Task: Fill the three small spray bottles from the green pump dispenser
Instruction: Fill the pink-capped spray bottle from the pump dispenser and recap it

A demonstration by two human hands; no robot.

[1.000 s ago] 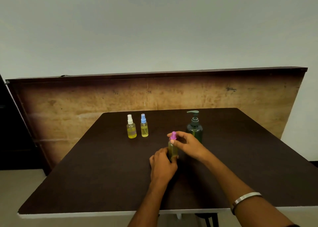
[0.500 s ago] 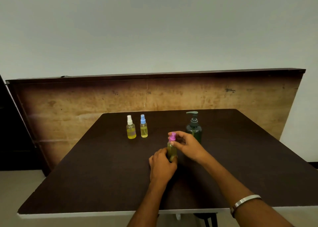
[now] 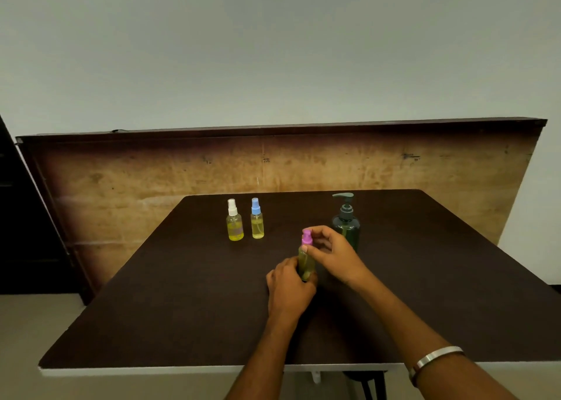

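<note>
While a small clear spray bottle with a pink cap (image 3: 306,255) stands upright on the dark brown table (image 3: 182,293), a person's left hand (image 3: 291,287) grips its yellow-filled body and the right hand (image 3: 332,252) pinches the cap between thumb and fingers. The dark green plastic pump dispenser (image 3: 346,222) stands just behind the right hand. Well left of the dispenser, a white-capped spray bottle (image 3: 234,221) and a blue-capped spray bottle (image 3: 257,219) stand side by side, both holding yellow liquid.
</note>
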